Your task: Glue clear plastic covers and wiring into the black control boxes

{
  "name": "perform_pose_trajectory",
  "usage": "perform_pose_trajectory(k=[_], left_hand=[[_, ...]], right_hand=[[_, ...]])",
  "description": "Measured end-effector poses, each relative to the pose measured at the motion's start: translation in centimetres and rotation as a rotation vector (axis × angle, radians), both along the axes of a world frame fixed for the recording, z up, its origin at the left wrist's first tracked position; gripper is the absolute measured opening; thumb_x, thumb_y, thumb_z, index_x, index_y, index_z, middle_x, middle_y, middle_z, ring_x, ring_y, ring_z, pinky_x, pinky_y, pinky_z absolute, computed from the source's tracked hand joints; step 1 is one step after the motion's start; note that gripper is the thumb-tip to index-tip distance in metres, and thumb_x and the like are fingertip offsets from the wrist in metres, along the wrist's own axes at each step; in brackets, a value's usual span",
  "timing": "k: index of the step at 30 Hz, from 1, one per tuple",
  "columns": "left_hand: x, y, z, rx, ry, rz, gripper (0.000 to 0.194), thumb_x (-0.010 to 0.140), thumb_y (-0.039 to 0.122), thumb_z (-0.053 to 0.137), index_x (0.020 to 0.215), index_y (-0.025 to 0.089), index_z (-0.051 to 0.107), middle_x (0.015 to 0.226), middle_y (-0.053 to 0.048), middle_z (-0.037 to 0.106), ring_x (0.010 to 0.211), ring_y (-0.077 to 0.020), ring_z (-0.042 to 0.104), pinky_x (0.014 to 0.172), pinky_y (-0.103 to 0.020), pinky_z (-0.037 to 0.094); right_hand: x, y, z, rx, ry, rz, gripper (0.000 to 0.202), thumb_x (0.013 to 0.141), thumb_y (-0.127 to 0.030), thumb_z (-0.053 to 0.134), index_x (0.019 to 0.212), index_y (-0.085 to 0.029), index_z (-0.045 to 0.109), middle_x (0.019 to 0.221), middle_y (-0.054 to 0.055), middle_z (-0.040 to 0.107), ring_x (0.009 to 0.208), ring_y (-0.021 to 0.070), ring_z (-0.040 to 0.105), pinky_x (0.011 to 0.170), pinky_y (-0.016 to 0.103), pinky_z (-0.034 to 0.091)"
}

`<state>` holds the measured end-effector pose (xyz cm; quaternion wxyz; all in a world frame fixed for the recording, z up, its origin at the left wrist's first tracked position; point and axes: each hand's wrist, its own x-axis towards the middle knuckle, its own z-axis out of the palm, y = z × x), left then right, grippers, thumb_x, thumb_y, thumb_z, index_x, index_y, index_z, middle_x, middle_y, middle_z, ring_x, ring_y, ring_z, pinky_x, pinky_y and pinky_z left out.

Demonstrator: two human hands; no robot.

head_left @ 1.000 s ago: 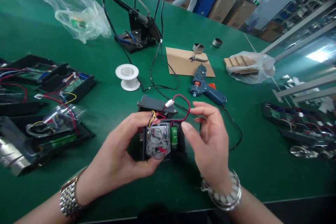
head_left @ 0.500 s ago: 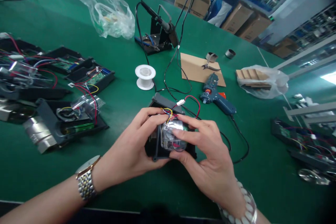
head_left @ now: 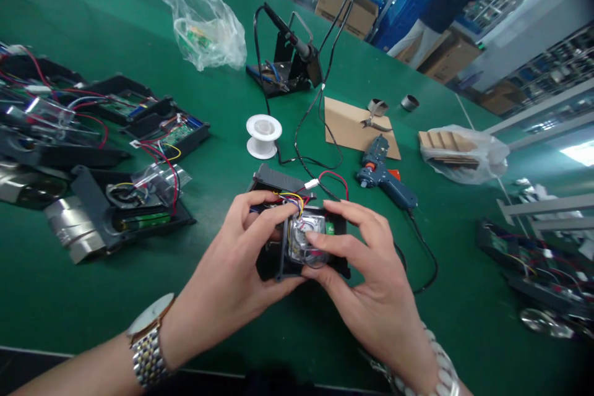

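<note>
Between both hands, at the lower middle, is a black plastic housing (head_left: 266, 177) with its compartments facing up. My left hand (head_left: 241, 247) wraps round its left side, with the fingertips by yellow, white and red wires (head_left: 297, 198). My right hand (head_left: 371, 260) grips the right side, one finger pressing on a clear plastic-covered module (head_left: 304, 238) inside. A green part (head_left: 330, 228) shows beside that module. Beyond the housing, a red wire loop runs to a white connector (head_left: 311, 184). The underside of the housing is hidden.
Similar opened housings (head_left: 88, 182) with wires lie at left, more (head_left: 520, 253) at right. Beyond the hands are a white spool (head_left: 263, 136), a soldering iron stand (head_left: 288, 71), a glue gun (head_left: 387, 176) with its cable, cardboard (head_left: 343, 124) and plastic bags (head_left: 208, 31).
The view has shifted slightly. The clear-covered module sits lower and flatter in the housing, and the green part beside it now shows. Both hands keep their hold.
</note>
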<state>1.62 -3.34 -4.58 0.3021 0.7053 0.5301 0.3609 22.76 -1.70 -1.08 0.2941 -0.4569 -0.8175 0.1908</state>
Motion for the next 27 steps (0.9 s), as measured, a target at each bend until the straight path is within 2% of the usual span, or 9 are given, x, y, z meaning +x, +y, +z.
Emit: perform_pose_trajectory(k=[4,6,9,13,16,18,20,23,27], left_hand=[[-0.1,-1.7,0.4,0.023,-0.056,0.047,0.065,0.084,0.026,0.082,0.141,0.023,0.050,0.143,-0.011,0.052,0.139,-0.0259,0.051,0.101,-0.031,0.059],[-0.1,-2.4,0.6,0.048,-0.048,0.070,0.048,0.089,0.024,0.074,0.134,0.023,0.055,0.138,-0.009,0.056,0.131,-0.0220,0.056,0.101,-0.029,0.056],[-0.2,-2.7,0.9,0.004,-0.019,0.121,0.026,0.101,0.024,0.059,0.127,0.024,0.060,0.121,-0.005,0.066,0.106,-0.0162,0.066,0.091,-0.027,0.053],[-0.2,-1.5,1.3,-0.310,-0.112,0.110,0.033,0.108,0.043,0.049,0.131,0.025,0.065,0.113,-0.003,0.073,0.095,-0.0194,0.069,0.085,-0.031,0.052],[-0.1,-0.2,1.5,-0.576,-0.412,0.038,0.040,0.105,0.052,0.050,0.127,0.025,0.070,0.094,0.000,0.074,0.080,-0.0183,0.065,0.071,-0.028,0.052],[0.2,0.5,1.6,-0.717,-0.630,-0.029,0.040,0.101,0.051,0.056,0.124,0.022,0.071,0.087,0.000,0.073,0.076,-0.0173,0.063,0.066,-0.025,0.051],[0.7,1.1,1.6,-0.790,-0.756,-0.051,0.039,0.097,0.048,0.065,0.123,0.019,0.072,0.091,-0.001,0.075,0.080,-0.0170,0.064,0.066,-0.022,0.052],[1.6,1.4,1.6,-0.795,-0.812,-0.040,0.041,0.093,0.040,0.075,0.127,0.018,0.070,0.107,-0.003,0.078,0.088,-0.0166,0.066,0.072,-0.022,0.054],[2.2,1.2,1.7,-0.777,-0.845,-0.085,0.040,0.096,0.037,0.074,0.131,0.018,0.068,0.124,-0.006,0.076,0.091,-0.0155,0.068,0.079,-0.023,0.056]], right_hand=[[0.2,-0.2,-0.2,-0.020,-0.005,-0.008,0.024,0.093,-0.019,0.078,0.114,-0.030,0.075,0.149,0.007,0.054,0.141,0.0280,0.048,0.113,0.052,0.046],[0.3,-0.4,-0.2,-0.014,-0.011,-0.006,0.022,0.094,-0.020,0.077,0.113,-0.030,0.075,0.148,0.008,0.053,0.141,0.0284,0.048,0.113,0.053,0.046],[0.3,-0.7,-0.2,-0.008,-0.021,0.004,0.020,0.095,-0.019,0.076,0.112,-0.028,0.074,0.148,0.008,0.054,0.141,0.0285,0.047,0.114,0.054,0.045],[0.5,-0.8,-0.1,-0.006,-0.029,0.013,0.019,0.094,-0.018,0.077,0.110,-0.028,0.073,0.148,0.008,0.054,0.141,0.0281,0.046,0.115,0.053,0.044],[0.6,-0.6,-0.1,-0.008,-0.030,0.025,0.019,0.094,-0.021,0.077,0.111,-0.028,0.074,0.146,0.007,0.055,0.141,0.0280,0.046,0.115,0.052,0.044],[0.7,-0.6,0.0,-0.010,-0.028,0.028,0.020,0.094,-0.022,0.077,0.112,-0.028,0.074,0.145,0.007,0.056,0.141,0.0278,0.046,0.116,0.052,0.044],[0.6,-0.6,0.0,-0.009,-0.025,0.026,0.021,0.094,-0.022,0.077,0.114,-0.029,0.074,0.146,0.008,0.056,0.141,0.0281,0.046,0.118,0.053,0.042],[0.6,-0.8,0.0,0.010,-0.019,0.034,0.018,0.093,-0.021,0.078,0.110,-0.027,0.074,0.146,0.009,0.055,0.143,0.0298,0.044,0.119,0.055,0.041],[1.3,-1.5,0.0,0.034,0.003,0.041,0.021,0.091,-0.018,0.079,0.109,-0.027,0.075,0.147,0.010,0.055,0.145,0.0334,0.042,0.119,0.062,0.038]])
